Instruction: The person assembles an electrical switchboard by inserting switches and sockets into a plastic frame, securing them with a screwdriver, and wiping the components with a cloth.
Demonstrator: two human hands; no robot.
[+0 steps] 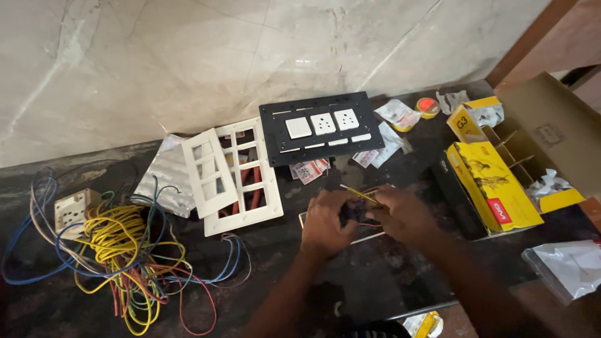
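Both hands meet near the front-middle of the dark worktop; left hand has its fingers curled round a small dark part, right hand pinches the same part from the other side — thin yellow wire sticks out between them; what the part is, can't tell, it's mostly covered. At the front-right edge lies a clear plastic bag. Towards the left edge, a tangle of wires — yellow, blue, red, grey etc. — w/ a white socket block just beside it. Mid-worktop, two white frame plates overlap, one tilted on the other; a silver sheet sits beside them. Right side: a yellow box resting against an open cardboard carton. Further back, a black plate w/ white switch modules leans toward the marble wall; crumpled wrappers and a tape roll lie near the back-right corner.
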